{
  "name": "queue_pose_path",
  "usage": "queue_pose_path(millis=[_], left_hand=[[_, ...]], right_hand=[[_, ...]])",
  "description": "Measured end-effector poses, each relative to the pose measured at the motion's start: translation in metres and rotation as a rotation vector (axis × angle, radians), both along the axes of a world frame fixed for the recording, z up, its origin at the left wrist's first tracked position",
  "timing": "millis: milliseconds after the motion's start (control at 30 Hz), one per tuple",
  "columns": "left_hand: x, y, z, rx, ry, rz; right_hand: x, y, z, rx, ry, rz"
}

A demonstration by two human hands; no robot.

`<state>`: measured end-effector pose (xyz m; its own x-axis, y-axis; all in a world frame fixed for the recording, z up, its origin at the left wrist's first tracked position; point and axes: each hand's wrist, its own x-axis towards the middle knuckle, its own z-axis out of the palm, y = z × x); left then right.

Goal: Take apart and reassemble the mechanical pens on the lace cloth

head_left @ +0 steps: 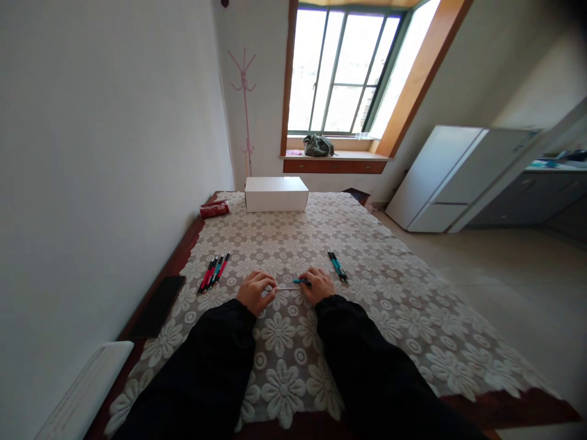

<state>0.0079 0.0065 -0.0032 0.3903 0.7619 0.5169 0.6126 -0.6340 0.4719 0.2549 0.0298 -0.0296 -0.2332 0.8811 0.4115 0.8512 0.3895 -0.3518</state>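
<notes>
On the floral-lace-covered surface (389, 275), a white rectangular box (276, 195) stands beyond the hands, slim pink, teal and black pens (214, 273) lying left, teal-and-black pens (337, 266) right. Right fingers (313, 275) grip a teal-and-black pen piece (299, 281); left fingers (264, 279) pinch a thin white strip (288, 288) spanning between them.

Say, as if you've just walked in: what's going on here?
A person's left hand pinches a thin white rod that reaches to the right hand, which holds a teal piece, possibly a pen. Red and teal pens lie to the left and teal ones to the right, on a floral tablecloth.
</notes>
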Motion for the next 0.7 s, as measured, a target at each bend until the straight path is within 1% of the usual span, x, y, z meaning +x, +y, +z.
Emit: queue_pose_path(millis=[100,167,333,400,700], left_hand=[[0.001,0.000,0.001,0.001,0.005,0.017],[0.001,-0.001,0.002,0.003,0.009,0.027],[0.001,-0.001,0.001,0.004,0.024,0.029],[0.000,-0.001,0.001,0.005,0.032,0.024],[0.000,-0.001,0.001,0.014,0.062,-0.019]], right_hand=[[-0.001,-0.001,0.002,-0.016,-0.016,-0.002],[-0.003,-0.003,0.006,0.012,0.006,0.040],[-0.014,-0.010,0.014,0.074,0.027,0.288],[-0.018,-0.013,0.014,0.078,0.020,0.339],[-0.022,-0.014,0.012,0.085,0.000,0.421]])
